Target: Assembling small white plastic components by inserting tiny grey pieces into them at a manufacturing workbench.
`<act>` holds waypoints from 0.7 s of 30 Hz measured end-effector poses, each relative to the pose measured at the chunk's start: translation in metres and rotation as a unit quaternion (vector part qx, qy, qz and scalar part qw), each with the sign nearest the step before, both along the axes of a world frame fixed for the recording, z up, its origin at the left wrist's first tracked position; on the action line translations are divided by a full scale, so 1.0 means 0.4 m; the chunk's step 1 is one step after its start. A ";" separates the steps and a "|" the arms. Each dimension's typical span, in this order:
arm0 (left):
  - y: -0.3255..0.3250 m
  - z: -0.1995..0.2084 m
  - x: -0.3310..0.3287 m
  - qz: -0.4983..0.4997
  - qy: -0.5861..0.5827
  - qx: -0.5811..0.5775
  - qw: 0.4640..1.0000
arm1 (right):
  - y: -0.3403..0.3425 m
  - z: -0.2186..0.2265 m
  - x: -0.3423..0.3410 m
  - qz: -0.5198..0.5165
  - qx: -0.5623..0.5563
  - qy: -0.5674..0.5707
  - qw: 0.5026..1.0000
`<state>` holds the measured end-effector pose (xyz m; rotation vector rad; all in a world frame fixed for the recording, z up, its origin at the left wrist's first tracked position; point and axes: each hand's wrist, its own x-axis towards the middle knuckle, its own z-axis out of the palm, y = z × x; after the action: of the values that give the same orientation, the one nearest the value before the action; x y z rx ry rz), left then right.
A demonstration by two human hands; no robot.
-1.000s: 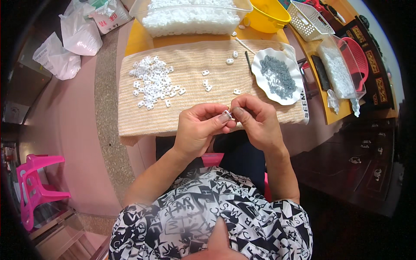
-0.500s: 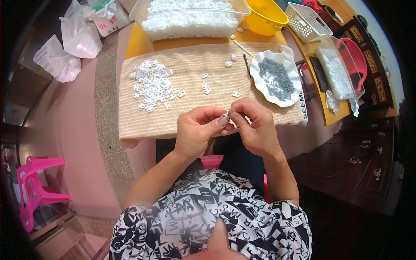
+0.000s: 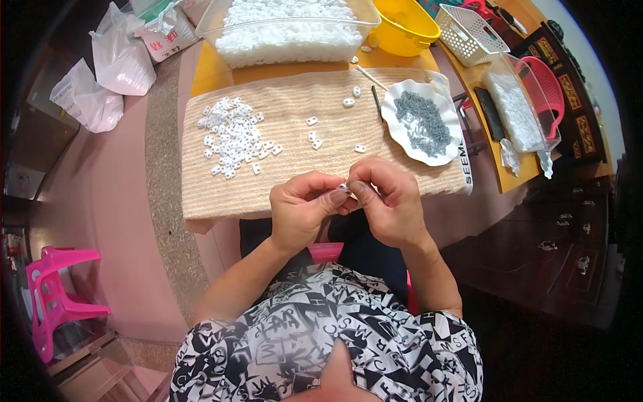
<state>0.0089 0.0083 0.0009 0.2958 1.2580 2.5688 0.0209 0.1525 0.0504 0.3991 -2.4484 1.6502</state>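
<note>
My left hand (image 3: 301, 209) pinches a small white plastic piece with holes (image 3: 343, 188) between thumb and forefinger, just over the near edge of a striped beige towel (image 3: 281, 97). Against it, the thumb and forefinger of my right hand (image 3: 392, 204) are pressed together; whatever they hold is too small and hidden to name. Similar white two-holed pieces lie in a pile (image 3: 231, 137) on the left of the towel, with several loose ones (image 3: 312, 121) towards the middle. To the right, a white wavy-rimmed plate (image 3: 395, 132) carries many tiny grey pieces (image 3: 422, 117).
Beyond the towel stand a clear bin (image 3: 295, 50) full of white pieces and a yellow basin (image 3: 408, 33). A black stick (image 3: 376, 102) and a pale stick (image 3: 372, 78) lie beside the plate. A side table holds a white basket (image 3: 469, 37). A pink stool (image 3: 60, 301) is at left.
Both hands keep the same pinch at nearly the same spot, with only slight finger movement. The whole view has shifted a little.
</note>
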 end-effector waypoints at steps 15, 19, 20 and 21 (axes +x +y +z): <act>-0.003 -0.001 -0.005 0.077 -0.012 -0.059 0.995 | -0.040 -0.042 -0.012 -0.054 -0.021 0.050 0.997; -0.006 0.007 -0.025 0.062 -0.053 -0.028 0.996 | -0.012 -0.018 -0.020 -0.006 -0.171 -0.127 0.977; -0.011 0.009 -0.028 0.055 -0.060 -0.025 0.996 | 0.001 -0.025 -0.021 -0.003 -0.184 -0.145 0.972; -0.011 0.009 -0.030 0.048 -0.067 -0.021 0.996 | 0.009 -0.030 -0.024 -0.003 -0.185 -0.145 0.972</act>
<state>-0.0030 0.0037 0.0044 0.0545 1.3031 2.5885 0.0114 0.1563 0.0386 0.1027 -2.2386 2.2406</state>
